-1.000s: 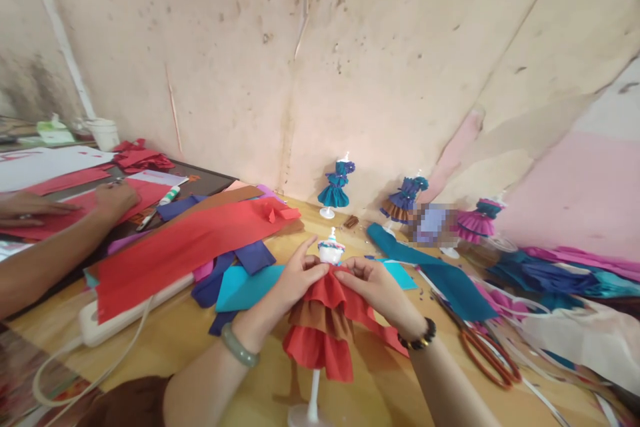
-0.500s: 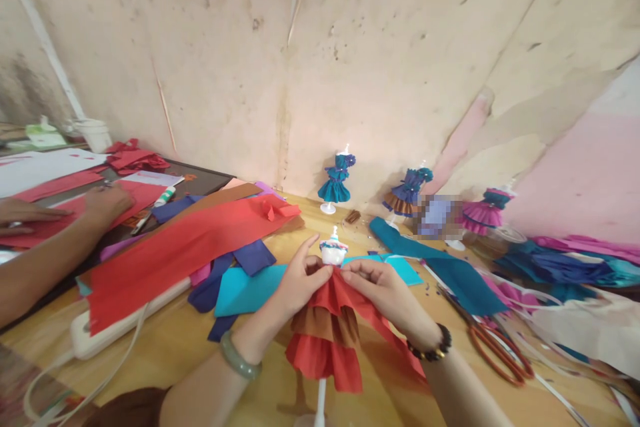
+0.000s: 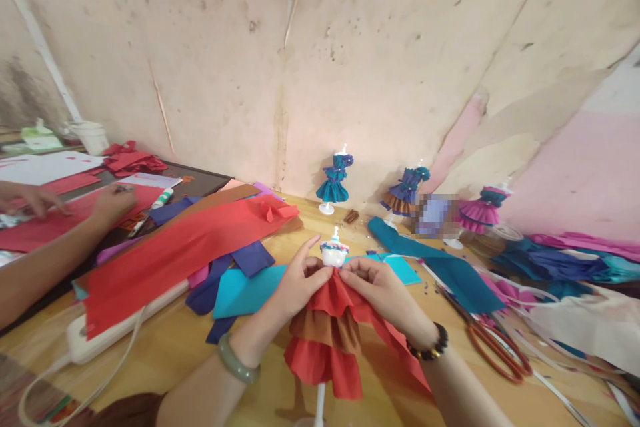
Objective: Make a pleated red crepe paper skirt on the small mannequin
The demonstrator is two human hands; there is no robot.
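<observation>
A tiny white mannequin (image 3: 334,253) on a thin white stand (image 3: 320,401) stands at the table's front edge. It wears a layered paper skirt (image 3: 327,333) of red, brown and red ruffles. My left hand (image 3: 299,281) pinches the top red ruffle at the waist from the left. My right hand (image 3: 377,288) pinches the same red paper at the waist from the right. A loose red strip trails down under my right wrist. Both hands are closed on the paper.
Red paper sheets (image 3: 170,250), teal paper (image 3: 240,290), blue scraps and a white power strip (image 3: 115,323) lie left. Orange-handled scissors (image 3: 493,347) lie right. Three dressed mannequins (image 3: 334,180) stand by the wall. Another person's hands (image 3: 107,203) press red paper at far left.
My hands stay pinched at the skirt's waist with only slight finger shifts. The other person's far hand has slid along the red paper at the left.
</observation>
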